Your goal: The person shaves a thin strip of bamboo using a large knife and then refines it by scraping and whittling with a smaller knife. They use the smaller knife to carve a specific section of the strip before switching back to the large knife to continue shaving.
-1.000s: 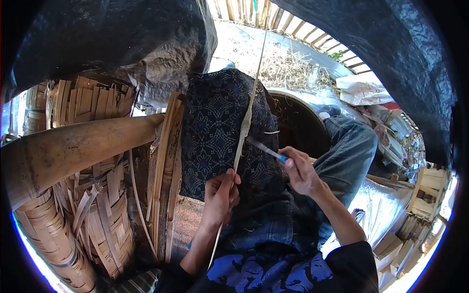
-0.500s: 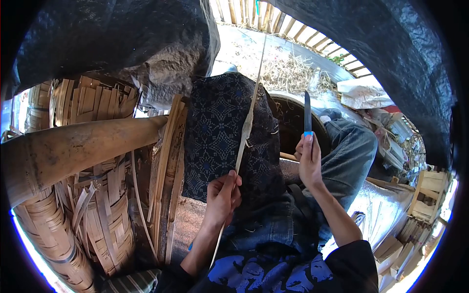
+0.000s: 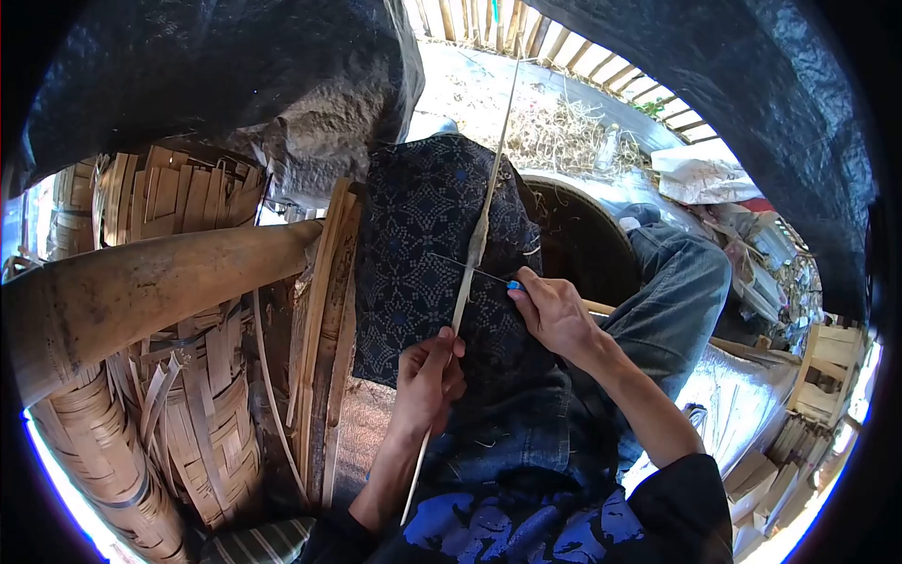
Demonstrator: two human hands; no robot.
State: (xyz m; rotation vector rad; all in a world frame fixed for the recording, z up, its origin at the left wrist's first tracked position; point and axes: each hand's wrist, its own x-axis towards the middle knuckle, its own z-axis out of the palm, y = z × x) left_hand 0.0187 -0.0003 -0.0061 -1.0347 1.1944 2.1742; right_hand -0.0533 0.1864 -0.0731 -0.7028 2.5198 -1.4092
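A long, thin pale strip [image 3: 490, 193], which looks like bamboo, runs from my lap up past my knee. My left hand [image 3: 429, 373] is closed around its lower part, thumb on top. My right hand [image 3: 562, 318] grips a knife [image 3: 493, 277] by its blue handle. The blade, seen nearly edge-on, crosses the strip just above my left hand, below a wider rough patch. Whether the edge bites into the strip cannot be made out. Dark patterned cloth [image 3: 413, 235] covers my leg underneath.
A thick bamboo pole [image 3: 160, 291] juts in from the left. Woven bamboo baskets [image 3: 193, 414] and upright slats [image 3: 324, 348] stand beside it. Behind my right knee is a dark round tub [image 3: 573, 221]. Dark sheeting [image 3: 216, 75] hangs overhead, with a slatted fence [image 3: 592, 66] beyond.
My right hand has moved left and slightly down, turning the knife from upright to lying across the strip. My left hand holds the strip in nearly the same place.
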